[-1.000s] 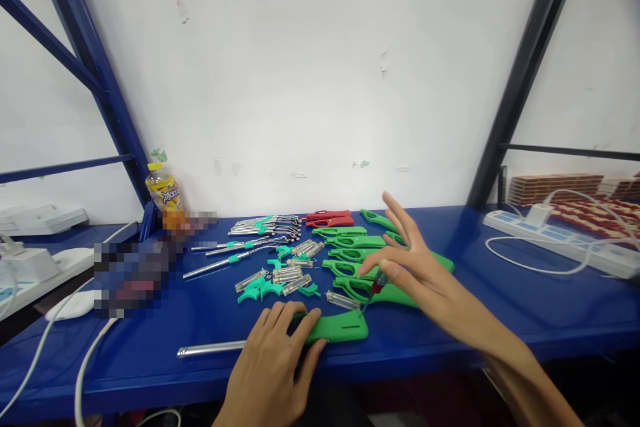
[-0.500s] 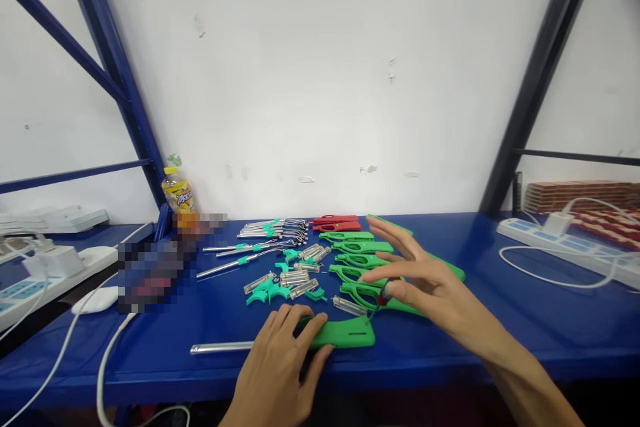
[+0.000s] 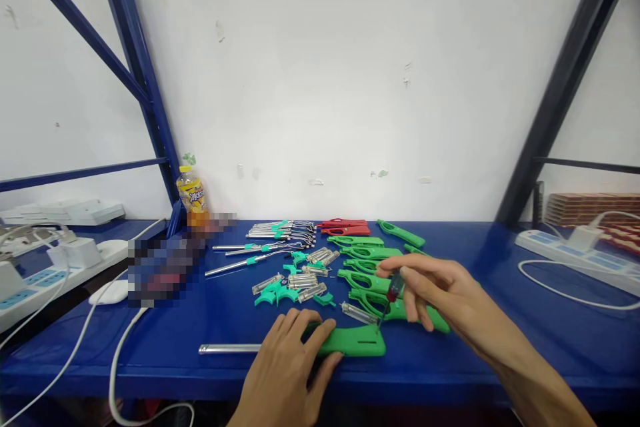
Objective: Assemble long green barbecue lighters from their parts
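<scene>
Near the table's front edge lies a green long-nosed lighter [image 3: 357, 341] with a silver metal tube pointing left. My left hand [image 3: 287, 363] is closed over its handle and presses it against the table. Between the fingertips of my right hand [image 3: 437, 290] is a small screwdriver [image 3: 395, 288] with a red and dark handle. Its thin shaft slants down to the upper edge of the lighter's right end. Just behind are a clear fuel tank [image 3: 359, 312] and several green lighter shells [image 3: 370, 253]. Teal triggers [image 3: 275, 292] lie among more clear tanks [image 3: 303, 280].
Metal lighter tubes with wires [image 3: 255, 260] lie at the back left, beside red shells [image 3: 345, 227]. A drink bottle [image 3: 193, 197] stands by the blue frame post. Power strips [image 3: 595, 255] with white cables sit at both sides, on the blue table [image 3: 165, 353].
My right hand's fingers have curled in from a spread pose around the screwdriver, which stays at the lighter's end. The whole view has shifted slightly; my left hand keeps its hold.
</scene>
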`<state>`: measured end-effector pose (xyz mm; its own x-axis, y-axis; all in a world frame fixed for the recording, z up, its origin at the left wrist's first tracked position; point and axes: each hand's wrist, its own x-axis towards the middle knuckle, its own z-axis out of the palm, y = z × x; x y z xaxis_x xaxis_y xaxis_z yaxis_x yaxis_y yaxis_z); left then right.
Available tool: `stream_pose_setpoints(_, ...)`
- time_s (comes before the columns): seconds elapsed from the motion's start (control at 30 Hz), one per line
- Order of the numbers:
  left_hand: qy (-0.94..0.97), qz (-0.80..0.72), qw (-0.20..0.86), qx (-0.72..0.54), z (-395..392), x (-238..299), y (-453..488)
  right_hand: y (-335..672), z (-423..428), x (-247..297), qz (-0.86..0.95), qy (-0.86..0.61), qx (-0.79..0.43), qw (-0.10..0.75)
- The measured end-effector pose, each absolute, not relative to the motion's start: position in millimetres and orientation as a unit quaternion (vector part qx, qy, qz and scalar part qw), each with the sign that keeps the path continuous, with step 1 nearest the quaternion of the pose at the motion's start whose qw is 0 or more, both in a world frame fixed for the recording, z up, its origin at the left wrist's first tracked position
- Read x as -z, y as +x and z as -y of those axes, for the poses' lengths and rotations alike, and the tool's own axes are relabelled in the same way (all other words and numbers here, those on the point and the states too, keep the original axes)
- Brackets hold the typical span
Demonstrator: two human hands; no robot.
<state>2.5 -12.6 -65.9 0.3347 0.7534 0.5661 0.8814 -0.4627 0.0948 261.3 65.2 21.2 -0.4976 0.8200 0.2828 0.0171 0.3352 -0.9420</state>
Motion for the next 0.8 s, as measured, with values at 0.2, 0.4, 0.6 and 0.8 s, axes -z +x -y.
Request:
stream_pose_setpoints(0.2, -0.806, 0.513, 0.099, 0.276, 14, 64, 4, 256, -60, -27, 0.717, -0.331, -0.4, 0.465)
stream_pose_setpoints(0.4, -0.805, 0.525, 0.081, 0.265, 15, 66, 3, 261, -60, -30, 0.736, -0.348, -0.39, 0.43)
stream_pose_setpoints(0.6, -0.806, 0.531, 0.064, 0.253, 14, 67, 0, 261, -58, -29, 0.768, -0.336, -0.342, 0.425)
stream_pose_setpoints(0.8, -0.806, 0.536, 0.072, 0.242, 9, 57, 2, 259, -58, -26, 0.747, -0.396, -0.299, 0.442)
